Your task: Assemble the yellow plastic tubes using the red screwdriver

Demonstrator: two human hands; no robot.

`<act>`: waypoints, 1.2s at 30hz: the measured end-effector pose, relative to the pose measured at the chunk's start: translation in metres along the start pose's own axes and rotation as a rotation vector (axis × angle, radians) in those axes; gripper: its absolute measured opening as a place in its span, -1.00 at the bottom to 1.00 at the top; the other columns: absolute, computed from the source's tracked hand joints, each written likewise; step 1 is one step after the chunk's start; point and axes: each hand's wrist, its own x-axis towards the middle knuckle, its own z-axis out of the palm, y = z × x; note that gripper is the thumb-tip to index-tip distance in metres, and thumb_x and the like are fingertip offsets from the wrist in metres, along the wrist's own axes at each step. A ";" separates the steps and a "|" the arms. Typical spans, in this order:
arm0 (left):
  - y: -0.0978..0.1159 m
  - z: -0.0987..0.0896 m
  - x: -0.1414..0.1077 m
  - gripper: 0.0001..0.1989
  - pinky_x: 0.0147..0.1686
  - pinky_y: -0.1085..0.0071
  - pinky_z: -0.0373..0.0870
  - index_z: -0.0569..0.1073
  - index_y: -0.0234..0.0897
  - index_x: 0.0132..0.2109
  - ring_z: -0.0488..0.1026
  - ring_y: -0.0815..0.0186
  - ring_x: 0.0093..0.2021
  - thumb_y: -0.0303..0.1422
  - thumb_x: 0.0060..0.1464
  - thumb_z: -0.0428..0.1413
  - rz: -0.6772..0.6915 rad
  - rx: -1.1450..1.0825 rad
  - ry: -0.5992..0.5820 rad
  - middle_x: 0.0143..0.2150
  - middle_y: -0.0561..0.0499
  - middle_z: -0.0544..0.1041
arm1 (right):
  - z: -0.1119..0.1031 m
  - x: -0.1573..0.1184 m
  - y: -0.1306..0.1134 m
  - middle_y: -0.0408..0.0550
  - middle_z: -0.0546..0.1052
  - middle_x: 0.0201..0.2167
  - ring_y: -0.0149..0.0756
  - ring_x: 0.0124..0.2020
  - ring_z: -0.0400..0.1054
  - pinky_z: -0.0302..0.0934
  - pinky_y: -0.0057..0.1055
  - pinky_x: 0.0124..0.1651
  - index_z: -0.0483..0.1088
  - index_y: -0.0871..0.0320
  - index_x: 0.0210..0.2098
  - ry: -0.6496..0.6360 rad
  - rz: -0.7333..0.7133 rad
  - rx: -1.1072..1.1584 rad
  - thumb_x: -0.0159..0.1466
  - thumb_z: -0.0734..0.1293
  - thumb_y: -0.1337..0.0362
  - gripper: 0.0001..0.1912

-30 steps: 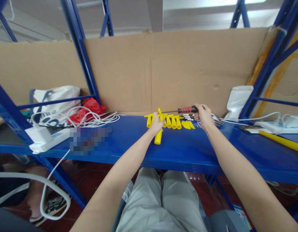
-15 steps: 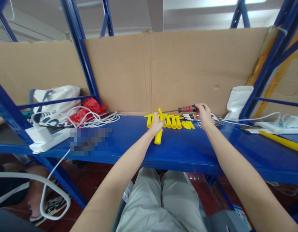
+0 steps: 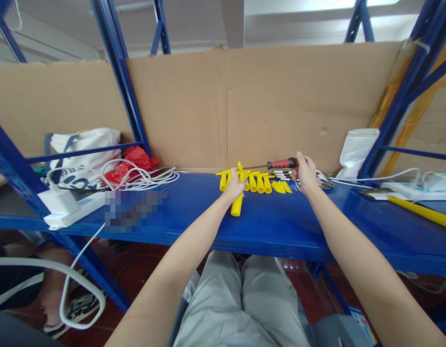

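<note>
My left hand (image 3: 235, 186) is closed around a yellow plastic piece with a hollow tube end (image 3: 236, 206), held tilted above the blue shelf. In my right hand (image 3: 305, 172) is the back end of a screwdriver (image 3: 283, 164) with a red and black handle. Its thin shaft lies level and points left, reaching the upper part of the held yellow piece; the exact contact at the tip is too small to tell. Behind my left hand stands a row of several similar yellow pieces (image 3: 260, 184). Small flat yellow pieces (image 3: 281, 187) lie to their right.
White cables (image 3: 154, 179) and a red plastic bag (image 3: 136, 161) lie left, near a power strip (image 3: 78, 208). A cardboard wall (image 3: 280, 106) closes the back. A white pouch (image 3: 358, 149) and a yellow tube (image 3: 421, 212) are at right. Another person's leg shows lower left.
The fingers of my right hand have shifted on the screwdriver's handle, which looks slightly turned. My left hand and the yellow piece stay in place.
</note>
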 end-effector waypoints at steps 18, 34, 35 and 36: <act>-0.002 0.000 0.000 -0.48 -0.62 0.56 0.36 0.03 -0.12 0.11 0.32 0.50 -0.56 -0.55 0.06 0.02 0.023 0.024 -0.013 -0.10 -0.02 0.47 | -0.002 0.005 0.006 -0.37 0.14 -0.75 -0.50 -0.78 0.02 -0.15 -0.51 -0.73 0.19 0.05 -0.41 0.060 -0.101 0.004 0.08 0.40 -0.07 -0.60; -0.001 0.000 0.000 -0.48 -0.59 0.52 0.38 0.06 -0.11 0.09 0.31 0.50 -0.58 -0.56 0.04 0.05 0.014 0.010 -0.005 -0.11 0.01 0.47 | 0.000 0.001 0.003 -0.36 0.18 -0.78 -0.48 -0.80 0.04 -0.16 -0.48 -0.76 0.18 0.05 -0.46 0.052 -0.082 0.046 0.01 0.42 -0.15 -0.53; -0.002 0.000 0.000 -0.47 -0.58 0.52 0.38 0.05 -0.11 0.09 0.31 0.50 -0.57 -0.57 0.04 0.05 0.013 0.011 -0.005 -0.11 0.01 0.47 | 0.000 0.001 0.004 -0.37 0.16 -0.78 -0.49 -0.80 0.03 -0.17 -0.48 -0.76 0.17 0.04 -0.47 0.033 -0.093 0.045 0.00 0.42 -0.18 -0.50; -0.002 0.000 0.000 -0.47 -0.58 0.52 0.38 0.05 -0.11 0.09 0.31 0.49 -0.57 -0.57 0.03 0.05 0.014 0.011 -0.005 -0.11 0.01 0.47 | -0.001 0.002 0.005 -0.38 0.13 -0.79 -0.49 -0.80 0.01 -0.17 -0.48 -0.76 0.16 0.04 -0.48 0.015 -0.100 0.042 -0.01 0.42 -0.20 -0.49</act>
